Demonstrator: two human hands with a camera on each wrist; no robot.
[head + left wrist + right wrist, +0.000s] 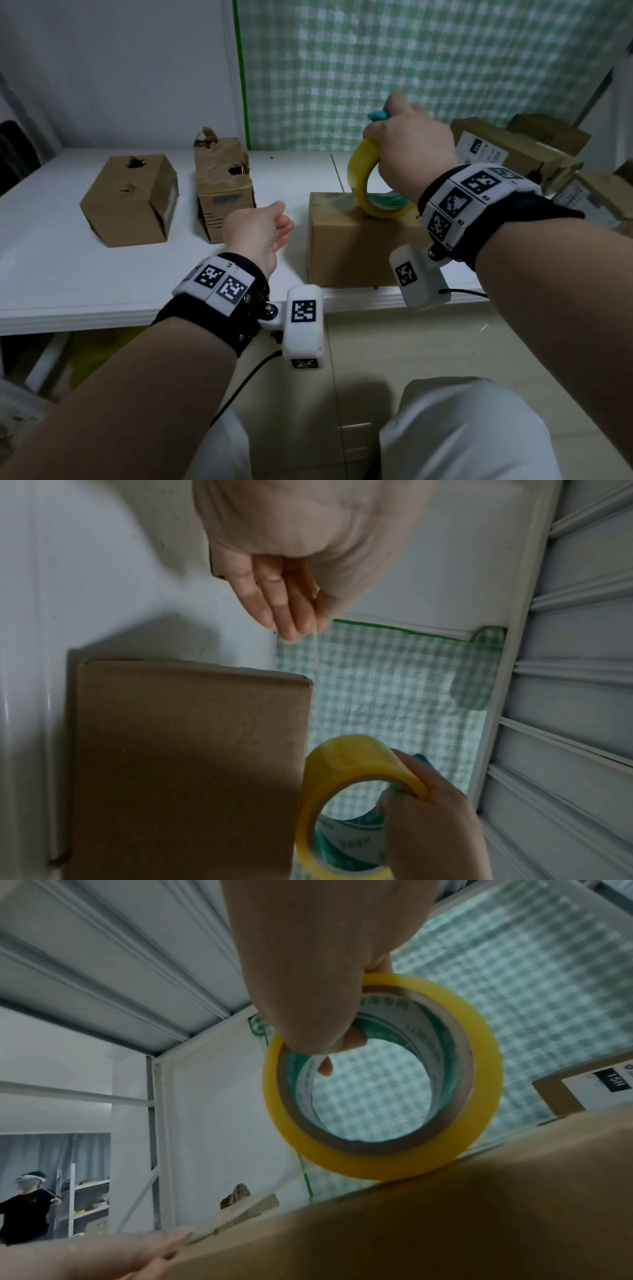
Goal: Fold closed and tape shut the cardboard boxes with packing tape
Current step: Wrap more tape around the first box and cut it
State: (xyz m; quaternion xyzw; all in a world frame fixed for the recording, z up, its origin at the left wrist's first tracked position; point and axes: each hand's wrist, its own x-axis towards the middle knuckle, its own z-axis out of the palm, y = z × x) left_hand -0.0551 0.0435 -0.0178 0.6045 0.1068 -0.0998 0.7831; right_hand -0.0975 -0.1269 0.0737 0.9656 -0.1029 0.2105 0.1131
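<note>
Plain brown cardboard box [356, 240], flaps folded shut, sits at the near right edge of the white table [51, 274], with the yellow-edged roll of clear packing tape [368, 181] standing on edge on its top. The right hand [407, 144] grips the roll with fingers hooked through the core, and a blue-handled item [376, 115], not identifiable, is held in the same hand. The left hand [260, 233], left of the box and off its surface, has its fingers curled and appears to pinch the free end of a stretched clear strip [314, 653] between fingertips; the strip is faint, so the pinch is a judgement. Risks from here: the unsupported strip may twist, fold onto itself or stick to the fingers; slack would lay it down wrinkled or off the seam; pulling may drag the unrestrained box toward the table edge. Two torn brown boxes [130, 198] stand far left, well apart.
</note>
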